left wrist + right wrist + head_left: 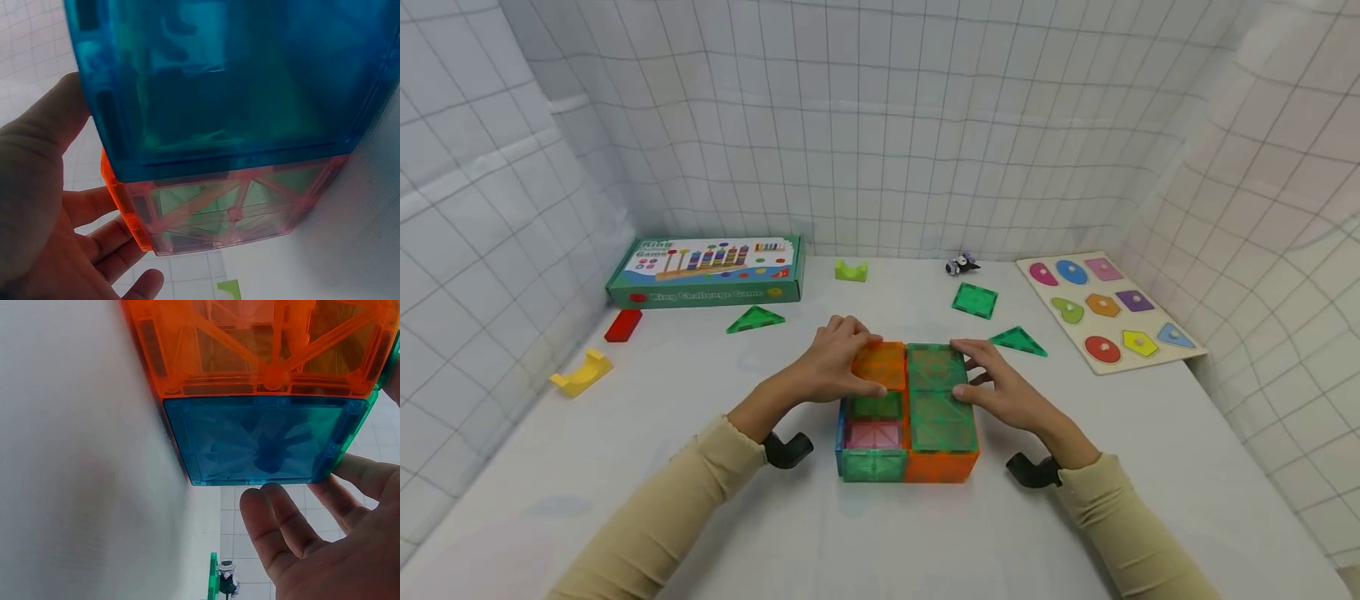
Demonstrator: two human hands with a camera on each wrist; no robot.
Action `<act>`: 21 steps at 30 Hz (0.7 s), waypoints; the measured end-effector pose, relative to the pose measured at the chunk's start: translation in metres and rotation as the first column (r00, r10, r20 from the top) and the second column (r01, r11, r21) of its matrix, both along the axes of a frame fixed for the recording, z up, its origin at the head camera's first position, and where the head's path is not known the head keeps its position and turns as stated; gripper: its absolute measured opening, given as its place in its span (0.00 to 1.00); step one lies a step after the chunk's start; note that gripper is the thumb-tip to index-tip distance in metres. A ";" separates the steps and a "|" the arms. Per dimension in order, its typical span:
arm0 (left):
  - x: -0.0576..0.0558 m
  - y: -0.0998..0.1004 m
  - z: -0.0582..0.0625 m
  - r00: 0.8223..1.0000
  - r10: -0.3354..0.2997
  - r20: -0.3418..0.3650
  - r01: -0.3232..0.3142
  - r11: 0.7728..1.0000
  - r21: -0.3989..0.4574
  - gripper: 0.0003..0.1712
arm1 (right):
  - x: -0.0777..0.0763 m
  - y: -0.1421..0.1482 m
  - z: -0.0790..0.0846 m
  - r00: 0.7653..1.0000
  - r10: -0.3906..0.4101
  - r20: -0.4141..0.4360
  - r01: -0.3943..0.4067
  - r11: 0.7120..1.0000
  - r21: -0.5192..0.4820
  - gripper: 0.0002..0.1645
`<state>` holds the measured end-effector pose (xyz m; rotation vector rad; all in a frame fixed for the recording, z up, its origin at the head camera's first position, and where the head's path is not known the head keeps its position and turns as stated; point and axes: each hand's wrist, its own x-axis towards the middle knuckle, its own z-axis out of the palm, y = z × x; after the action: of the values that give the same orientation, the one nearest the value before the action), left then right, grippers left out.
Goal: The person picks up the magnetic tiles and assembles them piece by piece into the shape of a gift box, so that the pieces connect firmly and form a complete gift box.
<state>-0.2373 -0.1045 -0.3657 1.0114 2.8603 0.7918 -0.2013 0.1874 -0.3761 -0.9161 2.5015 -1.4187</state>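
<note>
In the head view, a low box of translucent magnetic tiles stands mid-table. Its top right carries two green square tiles (942,421). An orange square tile (880,364) lies at the far left of the top. My left hand (835,362) holds this orange tile, thumb at its near edge and fingers at its far edge. At the near left the top is uncovered, showing a pink tile (874,434) inside. My right hand (1000,385) touches the green tiles' right edge with thumb and fingertips. Blue side walls show in the left wrist (250,81) and right wrist (250,444) views.
Behind lie green triangles (756,318) (1018,340), a green square (975,300) and a small figure (961,264). A ring game box (707,271) stands back left, near red (623,325) and yellow (582,373) pieces. A shape puzzle board (1108,312) lies at right.
</note>
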 end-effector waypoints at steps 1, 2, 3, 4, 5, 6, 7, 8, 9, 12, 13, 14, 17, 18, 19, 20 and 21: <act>-0.001 0.000 0.000 1.000 -0.003 -0.001 0.003 1.000 0.001 0.40 | -0.002 0.001 -0.004 1.000 -0.003 -0.002 0.003 1.000 -0.001 0.36; -0.001 0.001 -0.001 1.000 -0.009 -0.004 0.009 1.000 0.002 0.40 | -0.005 0.003 -0.008 1.000 -0.006 -0.006 0.006 1.000 0.003 0.36; -0.002 0.002 -0.001 1.000 -0.015 -0.004 0.015 1.000 0.003 0.41 | -0.009 0.005 -0.013 1.000 -0.008 -0.006 0.008 1.000 0.003 0.37; -0.002 0.003 0.000 1.000 -0.021 -0.005 0.021 1.000 0.001 0.41 | -0.012 0.007 -0.017 1.000 -0.007 -0.006 0.007 1.000 0.001 0.37; -0.003 0.004 0.000 1.000 -0.027 -0.006 0.027 1.000 0.001 0.41 | -0.015 0.009 -0.022 1.000 -0.006 -0.006 0.006 1.000 0.001 0.37; -0.003 0.004 0.000 0.999 -0.033 -0.007 0.033 0.999 0.000 0.41 | -0.017 0.011 -0.026 1.000 -0.004 -0.008 0.004 1.000 0.001 0.37; -0.003 0.005 0.000 0.999 -0.037 -0.010 0.037 0.999 0.000 0.41 | -0.020 0.012 -0.030 1.000 -0.003 -0.005 0.003 1.000 0.000 0.37; -0.002 0.005 -0.001 0.999 -0.038 -0.010 0.038 0.999 0.003 0.41 | -0.020 0.013 -0.030 1.000 0.001 -0.005 -0.001 1.000 -0.002 0.37; -0.002 0.005 -0.001 0.999 -0.033 -0.005 0.034 0.999 0.001 0.41 | -0.020 0.013 -0.030 1.000 0.003 -0.001 -0.003 1.000 -0.007 0.37; -0.001 0.003 -0.002 1.000 -0.019 0.023 0.019 1.000 0.022 0.42 | -0.019 0.012 -0.029 1.000 0.002 -0.002 -0.002 1.000 -0.017 0.38; 0.000 0.001 -0.003 0.999 -0.014 0.039 0.012 0.999 0.038 0.43 | -0.019 0.011 -0.029 1.000 0.002 -0.001 -0.002 1.000 -0.019 0.38; 0.001 0.000 -0.003 0.998 -0.008 0.059 0.004 0.998 0.058 0.43 | -0.019 0.011 -0.029 1.000 0.001 -0.004 -0.002 1.000 -0.018 0.38; 0.003 -0.009 -0.006 0.991 0.016 0.131 -0.035 0.989 0.145 0.44 | -0.020 0.011 -0.029 1.000 0.007 -0.015 -0.007 1.000 -0.007 0.38; 0.004 -0.012 -0.008 0.987 0.023 0.156 -0.051 0.984 0.173 0.44 | -0.021 0.012 -0.029 1.000 0.010 -0.019 -0.010 1.000 -0.002 0.38; 0.004 -0.016 -0.010 0.983 0.032 0.182 -0.068 0.978 0.197 0.45 | -0.022 0.014 -0.029 1.000 0.012 -0.026 -0.012 1.000 0.001 0.37; 0.005 -0.019 -0.012 0.978 0.037 0.207 -0.083 0.972 0.220 0.44 | -0.025 0.015 -0.030 0.999 0.007 -0.034 -0.007 1.000 0.005 0.35; 0.007 -0.023 -0.014 0.973 0.040 0.229 -0.096 0.966 0.241 0.45 | -0.029 0.017 -0.030 0.999 -0.004 -0.035 0.004 1.000 0.002 0.34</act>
<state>-0.2306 -0.1272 -0.3802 0.7842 2.6628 1.2142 -0.2300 0.2044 -0.4058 -0.9444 2.5307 -1.4132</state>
